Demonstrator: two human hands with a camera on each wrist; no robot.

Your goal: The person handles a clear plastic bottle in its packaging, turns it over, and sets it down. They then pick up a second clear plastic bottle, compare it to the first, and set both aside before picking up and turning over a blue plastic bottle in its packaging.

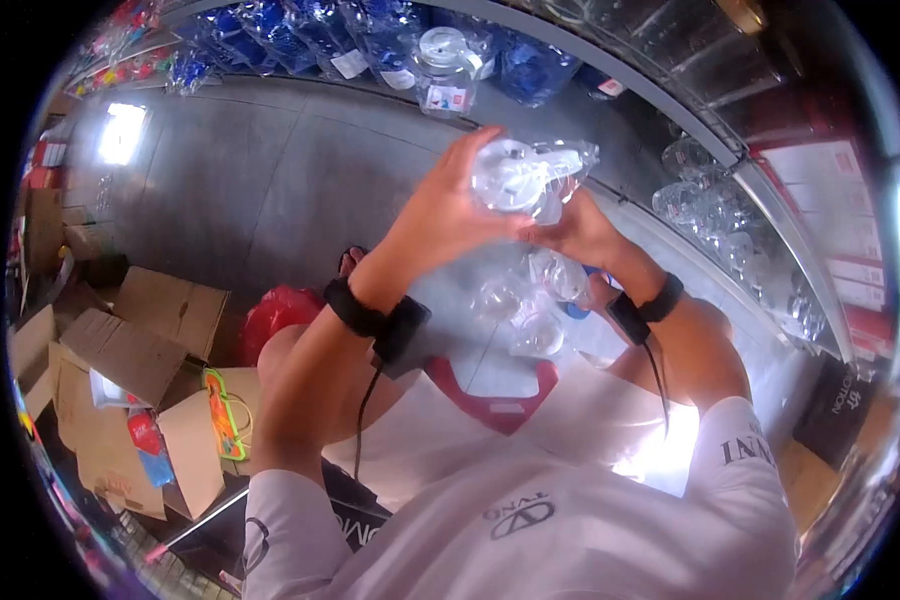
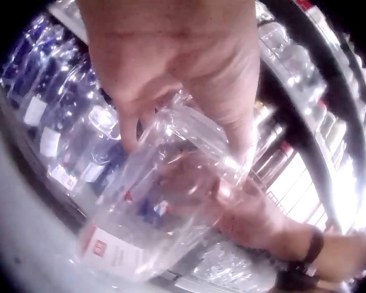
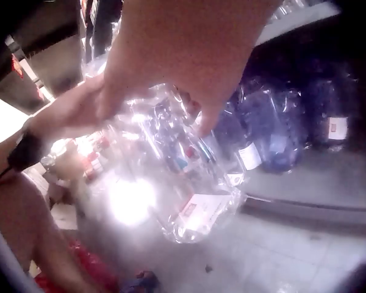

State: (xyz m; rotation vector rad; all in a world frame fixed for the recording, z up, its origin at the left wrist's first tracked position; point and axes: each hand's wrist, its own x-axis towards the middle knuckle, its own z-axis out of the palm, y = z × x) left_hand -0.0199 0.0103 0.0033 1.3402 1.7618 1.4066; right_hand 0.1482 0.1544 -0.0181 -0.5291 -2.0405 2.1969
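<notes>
The clear plastic package is held up above the floor, between the left hand and the right hand; the grip of each is bent around it. I judge it to be light, its wrap smooth and rather slippery, and the inside perhaps easy to dent, so one should hold the firmer body, not the loose film. The left wrist view shows a label near its lower end, unseen from the head; the head view adds a cardboard box, absent there.
</notes>
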